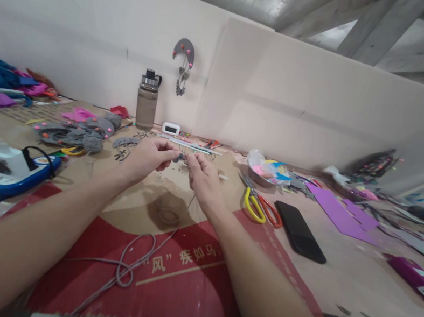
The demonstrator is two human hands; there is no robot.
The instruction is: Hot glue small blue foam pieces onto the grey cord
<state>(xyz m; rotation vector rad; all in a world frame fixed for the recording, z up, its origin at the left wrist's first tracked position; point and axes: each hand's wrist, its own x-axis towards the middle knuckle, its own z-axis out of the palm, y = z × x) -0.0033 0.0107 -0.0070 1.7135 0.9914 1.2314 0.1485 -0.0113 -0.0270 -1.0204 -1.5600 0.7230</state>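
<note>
While the left hand [154, 155] and right hand [205, 180] meet above printed cardboard [205, 291], each closed thumb to finger on a small grey piece [180, 158], a grey cord [125, 271] lies looped below them. Scissors [255, 193] and a black phone [300, 231] lie to the right; grey felt shapes [93, 144] and a blue power strip [18, 189] crowd the left. Fingertips cover much of the piece, its outline too small to read; whether the cord joins it cannot be told.
</note>
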